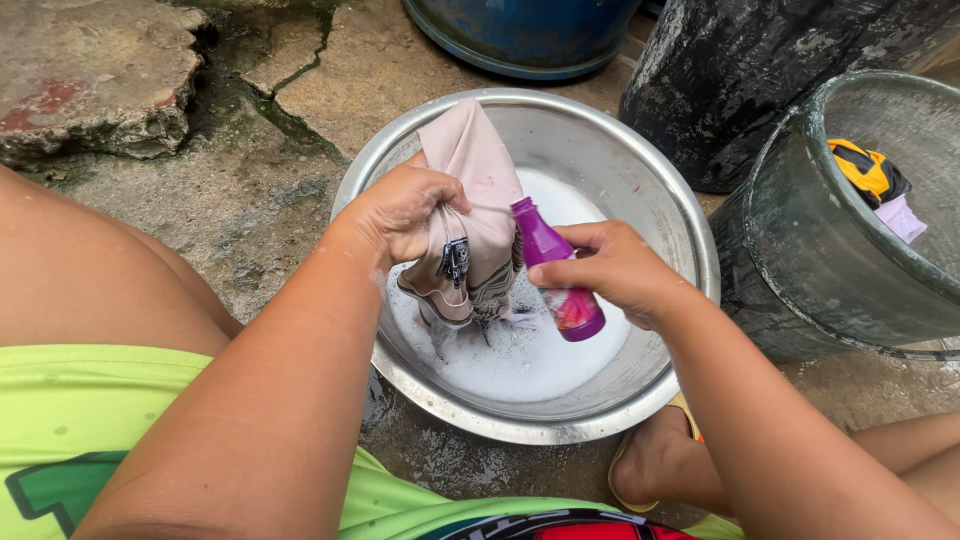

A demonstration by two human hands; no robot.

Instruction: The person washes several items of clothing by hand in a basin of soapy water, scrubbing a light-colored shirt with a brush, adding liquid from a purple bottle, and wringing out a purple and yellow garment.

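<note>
Here, listed left to right, with the metal basin (690, 240) as the reference point.

Far left of the basin: a broken slab of concrete (95, 85) on cracked, damp ground.

Left of the basin, nearer the viewer: a bare knee and a lime-green shirt (90, 420).

Over the basin's left half: the left hand (400, 212), clenched around a bunched pinkish-beige garment (478, 170). The cloth stands up above the fist and hangs below it, its striped lower edge trailing into the white suds (530, 360) that fill the basin's bottom. A small dark label shows on the fabric just below the fingers.

Over the basin's centre: a purple plastic bottle (550, 265), tilted, capped end up against the garment, lower end pointing to the basin's near right.

Over the basin's right half: the right hand (612, 265), grasping the bottle around its middle.

Below the basin's near rim: a bare foot in a yellow sandal (655, 465).

Behind the basin: a blue drum (520, 35); to its right a black barrel (720, 80).

Right of the basin: a grey-green bucket (800, 250), just beside the rim, holding yellow-and-black cloth (868, 170) and a pale lilac piece.
</note>
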